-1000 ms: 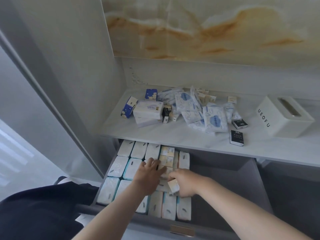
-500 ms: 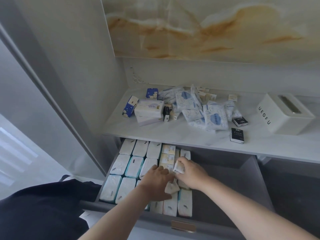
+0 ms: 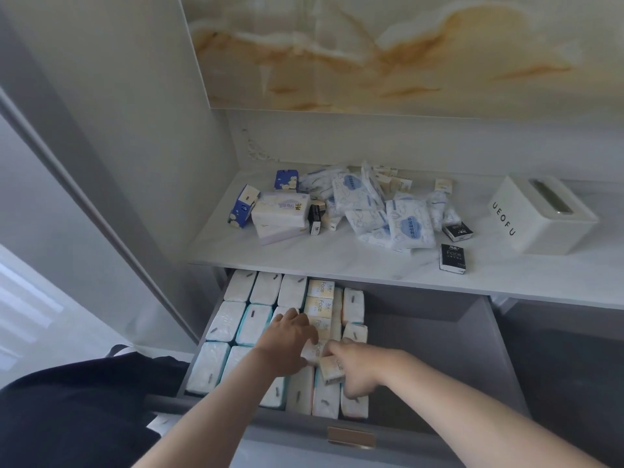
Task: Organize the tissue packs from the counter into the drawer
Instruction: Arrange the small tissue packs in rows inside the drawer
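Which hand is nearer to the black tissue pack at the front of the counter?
Right. The right hand is below the black tissue pack, in the drawer; the left hand is farther left.

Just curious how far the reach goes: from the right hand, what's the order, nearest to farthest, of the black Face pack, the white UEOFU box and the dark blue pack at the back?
1. black Face pack, counter front.
2. dark blue pack, back left, and UEOFU box, right: too close to call.

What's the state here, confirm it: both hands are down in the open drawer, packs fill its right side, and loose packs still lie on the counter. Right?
Wrong side. The head view shows the packs filling the left side of the drawer; its right side is bare. The left hand and right hand are down in it, and loose packs still lie on the counter.
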